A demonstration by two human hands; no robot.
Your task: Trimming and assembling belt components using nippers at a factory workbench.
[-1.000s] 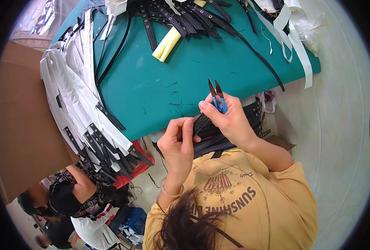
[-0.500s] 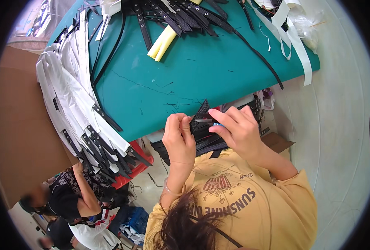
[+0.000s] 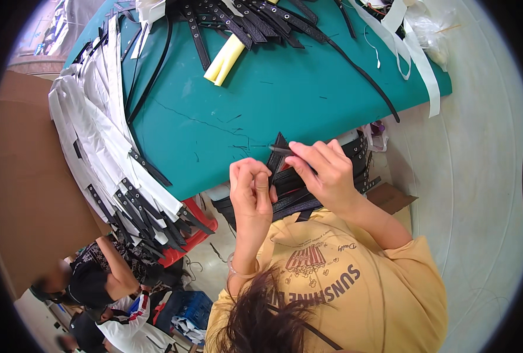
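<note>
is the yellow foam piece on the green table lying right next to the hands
No, the yellow foam piece lies far up the green table, well apart from the left hand and right hand working a black strap.

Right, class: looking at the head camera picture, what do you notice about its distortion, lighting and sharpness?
Head view: a fisheye circle with black corners, so the edges of the green table bend toward the rim; lighting is bright and even, with only soft shadows under the left hand and right hand; the black strap they hold is sharp, while the person at lower left looks blurred.
</note>
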